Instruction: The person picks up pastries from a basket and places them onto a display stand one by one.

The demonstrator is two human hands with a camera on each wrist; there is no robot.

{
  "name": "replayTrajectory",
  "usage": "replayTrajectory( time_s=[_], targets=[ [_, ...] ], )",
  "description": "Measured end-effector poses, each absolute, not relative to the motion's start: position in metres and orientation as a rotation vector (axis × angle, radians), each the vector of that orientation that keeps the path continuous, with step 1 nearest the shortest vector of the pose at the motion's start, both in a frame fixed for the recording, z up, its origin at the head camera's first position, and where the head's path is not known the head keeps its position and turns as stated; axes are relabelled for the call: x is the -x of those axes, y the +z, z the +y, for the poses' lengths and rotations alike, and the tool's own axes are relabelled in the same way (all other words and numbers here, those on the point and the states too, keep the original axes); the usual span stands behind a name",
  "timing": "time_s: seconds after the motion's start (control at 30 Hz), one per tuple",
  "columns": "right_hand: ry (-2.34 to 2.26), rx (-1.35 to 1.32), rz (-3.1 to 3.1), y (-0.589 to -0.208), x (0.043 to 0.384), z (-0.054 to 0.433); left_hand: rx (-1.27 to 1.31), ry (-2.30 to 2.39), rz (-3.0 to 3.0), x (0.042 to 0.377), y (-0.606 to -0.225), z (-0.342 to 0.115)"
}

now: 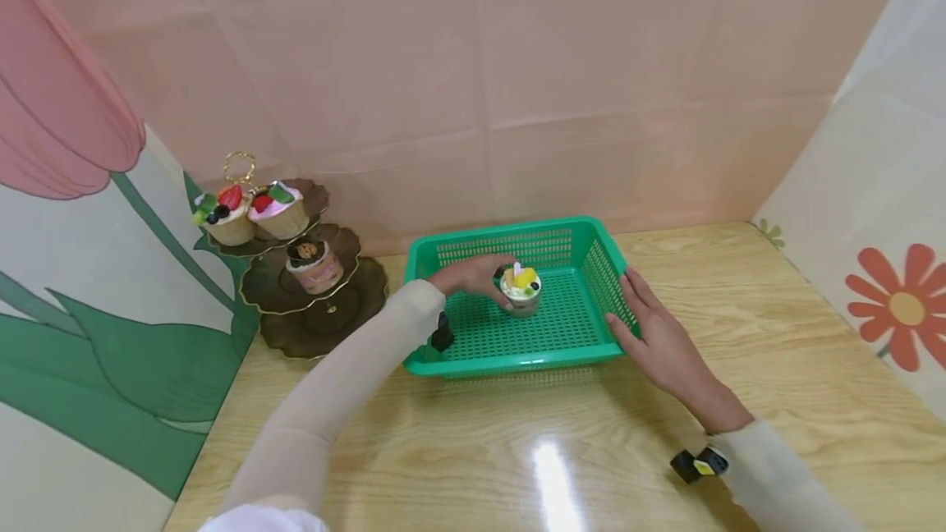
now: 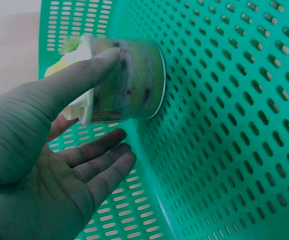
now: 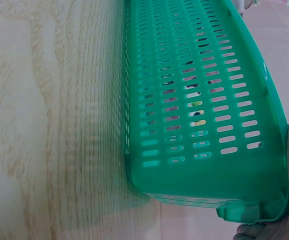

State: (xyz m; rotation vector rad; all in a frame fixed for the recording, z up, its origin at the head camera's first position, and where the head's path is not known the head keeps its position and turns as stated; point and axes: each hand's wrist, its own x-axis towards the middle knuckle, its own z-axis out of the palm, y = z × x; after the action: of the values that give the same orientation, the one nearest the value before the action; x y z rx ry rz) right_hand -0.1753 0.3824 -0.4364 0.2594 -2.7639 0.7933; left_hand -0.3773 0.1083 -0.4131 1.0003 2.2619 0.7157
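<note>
Inside the green plastic basket (image 1: 510, 366), my left hand (image 1: 476, 276) pinches a clear dessert cup (image 1: 523, 307). In the left wrist view the thumb (image 2: 92, 72) lies along the side of the cup (image 2: 134, 80), while several other fingers stretch out below it. White cream, yellow fruit and dark berries top the cup, and its base is close over the perforated basket floor (image 2: 224, 115). My right hand (image 1: 661, 343) rests at the basket's right side, its long fingers straight along the outer rim and the thumb at the front right corner.
On the left a dark three-tier stand (image 1: 373, 290) carries two fruit-topped cupcakes (image 1: 284, 213) on its top tier and a dessert cup with a nut on top (image 1: 318, 268) on its middle tier. The wooden table (image 1: 458, 450) meets a pink backdrop (image 1: 532, 105) behind the basket.
</note>
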Motion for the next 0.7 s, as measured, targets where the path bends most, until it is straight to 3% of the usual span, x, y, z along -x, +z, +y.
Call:
replayTrajectory(
  time_s=[0.7],
  targets=[
    [0.791, -0.263, -2.759, -0.4389, 0.1758, 0.3800, -0.962, 0.860, 2.342, 0.3774, -0.4226, 0.1084]
  ],
)
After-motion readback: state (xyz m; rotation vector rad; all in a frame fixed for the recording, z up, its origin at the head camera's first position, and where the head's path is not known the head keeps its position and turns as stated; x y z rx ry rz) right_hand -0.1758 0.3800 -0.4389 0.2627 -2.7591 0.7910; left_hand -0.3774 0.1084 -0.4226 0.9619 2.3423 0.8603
